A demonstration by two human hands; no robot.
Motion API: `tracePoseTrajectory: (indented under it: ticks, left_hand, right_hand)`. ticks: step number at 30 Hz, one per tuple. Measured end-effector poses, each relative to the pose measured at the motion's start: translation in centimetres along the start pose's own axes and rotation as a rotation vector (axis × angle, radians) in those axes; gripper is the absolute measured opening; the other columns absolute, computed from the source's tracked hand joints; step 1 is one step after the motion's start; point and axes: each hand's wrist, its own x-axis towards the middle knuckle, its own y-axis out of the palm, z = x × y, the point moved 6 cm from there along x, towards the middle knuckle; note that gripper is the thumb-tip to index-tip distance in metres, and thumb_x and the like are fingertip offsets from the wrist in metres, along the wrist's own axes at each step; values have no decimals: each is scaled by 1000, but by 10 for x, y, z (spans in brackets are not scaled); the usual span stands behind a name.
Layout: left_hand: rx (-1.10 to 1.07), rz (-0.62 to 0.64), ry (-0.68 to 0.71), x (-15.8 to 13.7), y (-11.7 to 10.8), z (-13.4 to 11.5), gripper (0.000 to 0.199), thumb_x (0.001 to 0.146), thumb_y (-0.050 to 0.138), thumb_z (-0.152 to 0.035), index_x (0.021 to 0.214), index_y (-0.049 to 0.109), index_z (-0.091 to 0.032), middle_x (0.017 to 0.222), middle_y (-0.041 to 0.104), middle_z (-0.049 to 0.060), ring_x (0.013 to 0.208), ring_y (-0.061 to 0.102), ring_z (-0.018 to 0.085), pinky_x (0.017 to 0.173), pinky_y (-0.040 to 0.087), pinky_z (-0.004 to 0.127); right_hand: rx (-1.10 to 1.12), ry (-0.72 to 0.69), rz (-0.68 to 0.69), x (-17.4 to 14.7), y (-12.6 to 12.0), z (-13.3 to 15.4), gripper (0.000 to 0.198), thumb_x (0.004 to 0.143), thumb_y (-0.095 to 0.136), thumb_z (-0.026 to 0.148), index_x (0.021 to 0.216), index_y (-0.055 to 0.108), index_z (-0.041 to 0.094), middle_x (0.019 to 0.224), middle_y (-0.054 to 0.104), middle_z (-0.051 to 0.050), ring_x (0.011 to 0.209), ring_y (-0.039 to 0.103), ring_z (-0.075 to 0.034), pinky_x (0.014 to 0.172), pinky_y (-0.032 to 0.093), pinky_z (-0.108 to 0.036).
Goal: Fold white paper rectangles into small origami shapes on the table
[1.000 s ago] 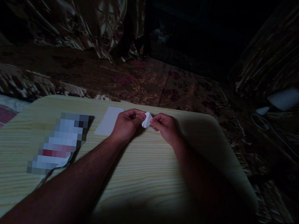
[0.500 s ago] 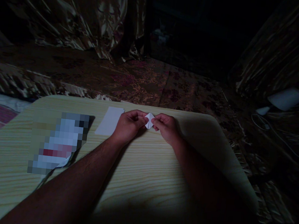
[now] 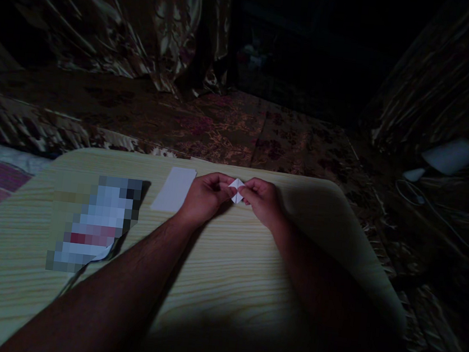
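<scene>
A small white folded paper [image 3: 237, 192], diamond-shaped with a crease down its middle, is pinched between both hands near the table's far edge. My left hand [image 3: 204, 198] grips its left corner, thumb on top and fingers curled behind. From the other side, my right hand [image 3: 262, 199] pinches the right corner the same way. The fingers hide parts of the paper's sides and back. Just left of my left hand lies a white sheet or stack of paper [image 3: 172, 190], partly covered by that hand.
The table [image 3: 222, 287] has a pale wood grain. At its left lies a pixelated, unreadable item [image 3: 97, 222] with a cord running toward my left forearm. Beyond the table are a patterned cover [image 3: 223, 124], dark curtains [image 3: 170, 27] and, at right, a white lamp [image 3: 452, 155] with a cable.
The whole view has shifted very slightly. Both hands still hold the folded paper in nearly the same place, with my right thumb now slightly further over its middle.
</scene>
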Motion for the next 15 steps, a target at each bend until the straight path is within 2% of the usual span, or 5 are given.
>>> tracePoseTrajectory:
  ticks: [4,8,12,15]
  left_hand:
    - [1,-1,28,0,0,-4,38,62,79,-33,93,67,-15,74,67,3,59,58,12,57,44,23]
    - [-15,-31,69,0,-1,-6,31,62,77,-27,88,65,-16,73,66,2,60,57,11,58,44,22]
    - [-17,-72,58,0,-3,-5,26,63,74,-26,86,69,-16,68,62,0,57,54,11,55,42,22]
    - [-23,-87,47,0,-4,-3,29,63,73,-24,91,71,-16,67,59,-1,56,51,10,54,40,22]
  right_hand:
    - [10,-1,-34,0,-3,-2,22,73,65,37,68,58,17,52,51,5,47,41,-8,47,30,-22]
    - [19,6,-71,1,-4,-3,23,75,63,39,71,59,17,54,53,4,48,43,-8,48,32,-22]
    - [45,-14,-100,1,-4,-1,24,73,66,39,79,61,17,60,57,3,52,47,-9,49,35,-22]
    - [47,-33,-99,1,-4,-1,23,72,67,38,79,61,17,62,57,3,52,47,-9,50,36,-22]
